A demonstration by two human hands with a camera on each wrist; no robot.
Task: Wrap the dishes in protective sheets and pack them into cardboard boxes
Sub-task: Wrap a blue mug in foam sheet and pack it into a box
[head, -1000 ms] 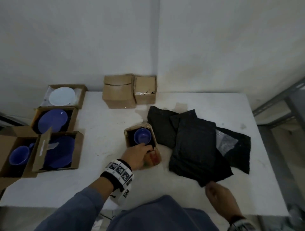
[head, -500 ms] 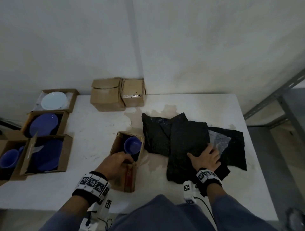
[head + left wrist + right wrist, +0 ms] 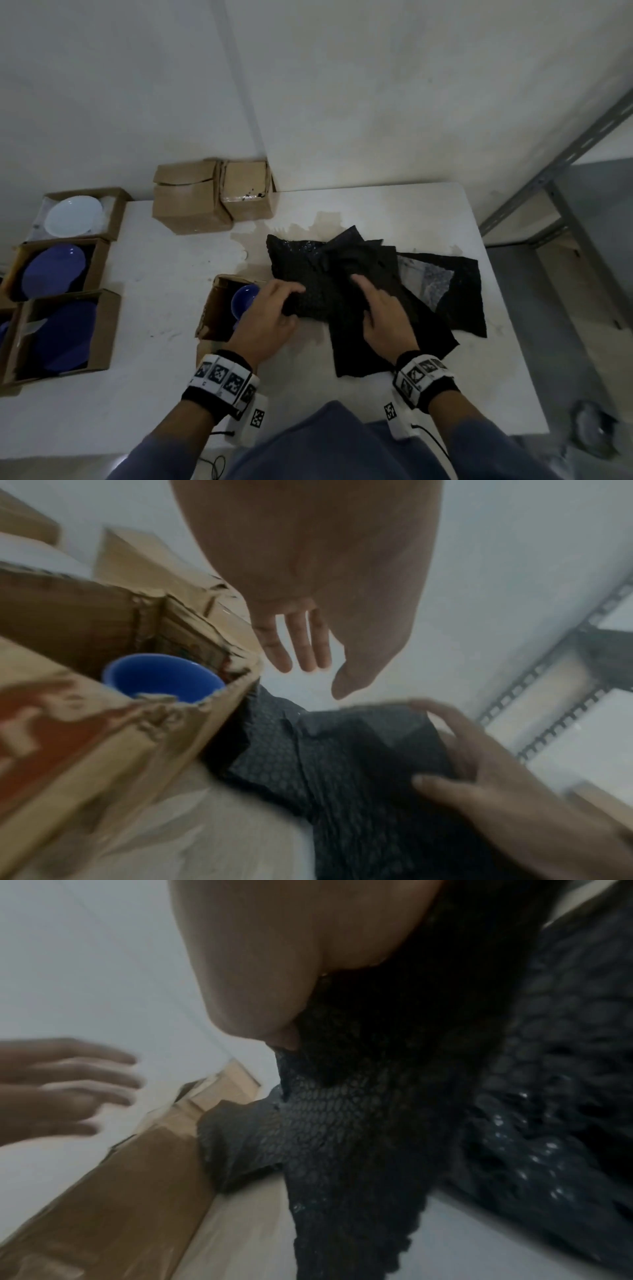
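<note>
A blue cup (image 3: pixel 244 298) (image 3: pixel 161 677) stands in a small open cardboard box (image 3: pixel 214 308) (image 3: pixel 85 631) at the middle of the white table (image 3: pixel 154 274). Right of the box lies a pile of black bubble sheets (image 3: pixel 424 308). My right hand (image 3: pixel 366 298) (image 3: pixel 441 750) pinches the near edge of the top sheet (image 3: pixel 329 291) (image 3: pixel 342 764) (image 3: pixel 342 1123) and lifts it, thumb below and fingers above. My left hand (image 3: pixel 291 305) (image 3: pixel 308 669) hovers beside the box, over the sheet's left corner. Its fingers are straight and it holds nothing.
Along the table's left edge stand open boxes with a white plate (image 3: pixel 73 216) and blue plates (image 3: pixel 54 270) (image 3: pixel 65 335). Two closed cardboard boxes (image 3: pixel 191 202) sit against the back wall. A grey metal shelf frame (image 3: pixel 561 219) stands to the right of the table.
My left hand has let go of the cup's box and moved right to the sheets. My right hand, flat on the pile before, now pinches and lifts the top sheet.
</note>
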